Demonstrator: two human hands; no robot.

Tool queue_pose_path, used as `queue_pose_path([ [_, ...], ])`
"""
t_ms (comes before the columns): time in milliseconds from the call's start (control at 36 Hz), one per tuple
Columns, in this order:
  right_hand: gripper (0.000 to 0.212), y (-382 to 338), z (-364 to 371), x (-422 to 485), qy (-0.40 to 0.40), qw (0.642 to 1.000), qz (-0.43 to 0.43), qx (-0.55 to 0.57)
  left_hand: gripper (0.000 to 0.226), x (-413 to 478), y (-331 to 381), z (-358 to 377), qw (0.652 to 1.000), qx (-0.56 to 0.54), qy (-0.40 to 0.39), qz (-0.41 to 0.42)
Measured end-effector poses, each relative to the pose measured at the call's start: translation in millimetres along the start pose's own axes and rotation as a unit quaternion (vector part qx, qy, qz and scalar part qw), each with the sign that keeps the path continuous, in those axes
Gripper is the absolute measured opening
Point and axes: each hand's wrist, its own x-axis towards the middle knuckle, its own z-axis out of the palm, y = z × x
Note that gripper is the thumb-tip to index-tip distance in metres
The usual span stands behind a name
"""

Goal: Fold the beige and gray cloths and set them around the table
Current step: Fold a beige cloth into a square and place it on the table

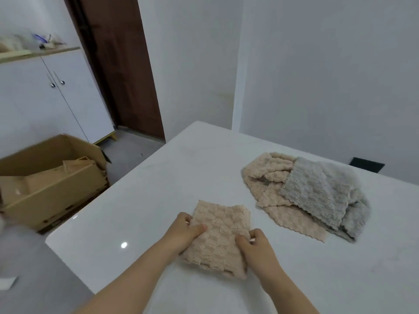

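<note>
White glossy tabletop (158,189) bears the folded beige waffle-pile cloth (218,234) toward its left side, my left hand (183,232) and right hand (256,248) pinching opposite sides with curled fingers; I'd square the layers, then press flat.

Nothing legible; dark marks on the cardboard box (52,200) (lower edge) may be print, too blurred.

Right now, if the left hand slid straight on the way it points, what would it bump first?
The left hand grips the folded beige cloth, so that comes first. Past it lies bare table, then probably the unfolded pile; depth is unclear.
</note>
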Motion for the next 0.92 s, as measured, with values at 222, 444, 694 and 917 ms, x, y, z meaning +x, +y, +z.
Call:
queue_pose_path([
  [222, 0.018, -61, 49, 15, -0.052, 0.998, -0.021, 0.040, 0.031, 14, 8, -75, 0.994, -0.096, 0.021, 0.049],
  [444, 0.019, -118, 132, 72, -0.053, 0.996, -0.014, 0.064, 0.019, 89, 15, -161, 0.995, -0.050, 0.039, 0.083],
  [694, 0.018, -163, 205, 148, 0.024, 0.997, 0.009, 0.068, 0.038, 183, 26, -224, 0.996, 0.049, -0.002, 0.070],
  [917, 0.016, -183, 228, 192, 0.069, 0.996, 0.024, 0.046, 0.045, 243, 29, -241, 0.983, 0.140, -0.021, 0.113],
])
